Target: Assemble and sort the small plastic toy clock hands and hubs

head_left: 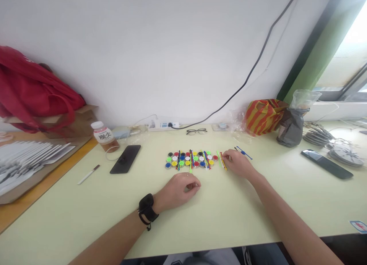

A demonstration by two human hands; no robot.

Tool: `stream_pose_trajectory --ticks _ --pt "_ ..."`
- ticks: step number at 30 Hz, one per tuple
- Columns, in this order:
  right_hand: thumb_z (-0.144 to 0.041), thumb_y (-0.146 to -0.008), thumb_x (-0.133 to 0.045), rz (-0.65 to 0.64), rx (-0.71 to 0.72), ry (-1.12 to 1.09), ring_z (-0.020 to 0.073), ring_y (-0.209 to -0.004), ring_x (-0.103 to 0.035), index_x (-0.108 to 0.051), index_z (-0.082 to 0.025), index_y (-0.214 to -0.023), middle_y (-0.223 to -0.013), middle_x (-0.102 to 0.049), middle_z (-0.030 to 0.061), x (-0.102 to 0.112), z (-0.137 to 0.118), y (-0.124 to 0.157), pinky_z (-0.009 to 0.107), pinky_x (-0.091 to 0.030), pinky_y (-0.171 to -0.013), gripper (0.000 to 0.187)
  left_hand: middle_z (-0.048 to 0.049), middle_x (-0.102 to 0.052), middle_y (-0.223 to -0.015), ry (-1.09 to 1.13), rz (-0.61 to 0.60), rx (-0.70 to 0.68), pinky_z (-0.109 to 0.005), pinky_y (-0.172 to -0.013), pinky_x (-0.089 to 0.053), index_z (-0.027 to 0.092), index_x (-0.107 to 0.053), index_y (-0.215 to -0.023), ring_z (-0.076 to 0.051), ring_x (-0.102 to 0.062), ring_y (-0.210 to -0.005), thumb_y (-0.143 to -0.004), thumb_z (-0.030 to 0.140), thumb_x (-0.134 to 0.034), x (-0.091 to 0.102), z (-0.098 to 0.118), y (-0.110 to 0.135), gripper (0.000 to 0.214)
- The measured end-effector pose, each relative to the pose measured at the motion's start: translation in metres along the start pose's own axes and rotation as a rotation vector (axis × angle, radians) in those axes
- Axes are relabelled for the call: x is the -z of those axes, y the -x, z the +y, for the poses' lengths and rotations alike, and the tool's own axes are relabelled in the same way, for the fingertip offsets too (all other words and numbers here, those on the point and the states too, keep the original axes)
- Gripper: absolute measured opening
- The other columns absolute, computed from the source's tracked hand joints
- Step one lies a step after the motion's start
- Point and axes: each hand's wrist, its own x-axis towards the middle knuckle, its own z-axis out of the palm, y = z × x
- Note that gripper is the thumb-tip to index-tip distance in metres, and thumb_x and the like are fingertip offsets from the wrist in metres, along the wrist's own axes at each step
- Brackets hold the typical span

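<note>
Rows of small round discs (196, 164) in several colours lie in the middle of the table, with bundles of thin coloured plastic sticks (191, 160) laid between them. My right hand (237, 162) is at the right end of the rows, fingers pinched at a small group of yellow, red and green plastic sticks (220, 160). Its fingertips partly cover them. Blue sticks (244, 152) lie just beyond that hand. Nearer the front, my left hand (179, 189) rests on the table below the discs, fingers curled in, with nothing visible in it.
A black phone (125, 159), a pen (88, 174) and a drink bottle (105, 137) are at left. Glasses (196, 131) and a power strip (163, 126) lie along the wall. Another phone (327, 164), metal discs (345, 152) and a striped bag (265, 116) are at right.
</note>
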Motion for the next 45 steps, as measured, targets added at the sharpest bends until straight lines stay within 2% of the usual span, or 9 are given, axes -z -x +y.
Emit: stream_pose_trajectory --ticks 9,17,22,27,31,34,37,40,45 --pt "-0.018 -0.091 -0.053 -0.007 -0.003 0.048 0.0196 -0.078 -0.062 -0.064 -0.023 -0.082 -0.089 -0.072 0.0054 0.002 -0.008 0.004 0.030 -0.038 -0.066 0.015 -0.0036 -0.073 -0.087 -0.001 -0.010 0.030 -0.026 -0.070 -0.054 0.022 -0.073 -0.094 -0.016 -0.066 -0.075 -0.092 0.019 -0.060 0.000 -0.003 0.001 0.014" --pt "-0.020 -0.096 -0.043 0.082 -0.056 0.096 0.0230 -0.080 -0.058 -0.056 -0.024 -0.084 -0.087 -0.068 0.0077 0.002 -0.002 0.001 0.032 -0.033 -0.065 0.017 -0.0040 -0.073 -0.087 0.009 0.006 0.031 -0.026 -0.069 -0.055 0.022 -0.073 -0.094 -0.016 -0.066 -0.075 -0.093 0.021 -0.059 -0.001 -0.003 0.001 0.014" --pt "-0.024 -0.101 -0.033 0.134 -0.025 -0.025 0.0233 -0.076 -0.058 -0.051 -0.024 -0.101 -0.091 -0.066 0.0074 0.004 -0.007 0.003 0.033 -0.039 -0.068 0.019 -0.0040 -0.072 -0.086 0.016 0.005 0.025 -0.025 -0.068 -0.055 0.022 -0.073 -0.094 -0.017 -0.066 -0.075 -0.093 0.020 -0.059 -0.001 -0.004 0.002 0.014" --pt "-0.027 -0.100 -0.037 0.186 0.032 -0.261 0.0254 -0.086 -0.062 -0.047 -0.023 -0.129 -0.098 -0.066 0.0076 0.000 -0.014 0.002 0.037 -0.045 -0.078 0.031 -0.0031 -0.072 -0.087 -0.012 -0.008 0.043 -0.026 -0.070 -0.054 0.022 -0.073 -0.095 -0.016 -0.066 -0.076 -0.093 0.019 -0.059 -0.001 -0.005 0.002 0.014" --pt "-0.028 -0.101 -0.036 0.168 0.068 -0.301 0.0262 -0.099 -0.062 -0.057 -0.023 -0.112 -0.109 -0.067 0.0102 -0.003 -0.018 0.001 0.038 -0.046 -0.085 0.024 -0.0031 -0.072 -0.087 -0.019 -0.010 0.037 -0.026 -0.070 -0.053 0.022 -0.073 -0.095 -0.016 -0.065 -0.075 -0.093 0.019 -0.059 -0.001 -0.004 0.001 0.014" --pt "-0.035 -0.104 -0.036 0.095 0.060 -0.247 0.0251 -0.090 -0.062 -0.060 -0.024 -0.096 -0.099 -0.068 0.0086 -0.003 -0.022 0.003 0.037 -0.045 -0.081 0.028 -0.0031 -0.072 -0.087 -0.019 -0.014 0.042 -0.026 -0.071 -0.053 0.022 -0.073 -0.095 -0.016 -0.065 -0.075 -0.093 0.018 -0.059 -0.001 -0.004 0.001 0.014" --pt "-0.039 -0.103 -0.044 0.053 0.061 -0.167 0.0233 -0.084 -0.062 -0.064 -0.024 -0.099 -0.096 -0.069 0.0071 -0.004 -0.025 0.004 0.035 -0.044 -0.076 0.025 -0.0029 -0.072 -0.088 -0.022 -0.028 0.047 -0.026 -0.072 -0.053 0.021 -0.072 -0.096 -0.016 -0.064 -0.077 -0.093 0.018 -0.059 -0.001 -0.004 0.001 0.015" --pt "-0.032 -0.101 -0.047 0.044 0.071 -0.111 0.0221 -0.087 -0.065 -0.068 -0.025 -0.107 -0.103 -0.070 0.0069 -0.008 -0.026 0.005 0.033 -0.044 -0.075 0.023 -0.0027 -0.071 -0.088 -0.027 -0.042 0.057 -0.026 -0.073 -0.052 0.021 -0.072 -0.096 -0.016 -0.064 -0.077 -0.093 0.018 -0.058 -0.001 -0.004 0.001 0.014" --pt "-0.026 -0.100 -0.047 0.057 0.087 -0.044 0.0205 -0.081 -0.065 -0.068 -0.024 -0.100 -0.096 -0.069 0.0051 -0.017 -0.028 0.003 0.031 -0.042 -0.070 0.021 -0.0025 -0.071 -0.087 -0.029 -0.050 0.073 -0.026 -0.073 -0.050 0.021 -0.072 -0.096 -0.015 -0.064 -0.076 -0.093 0.018 -0.058 0.001 -0.003 0.001 0.015"
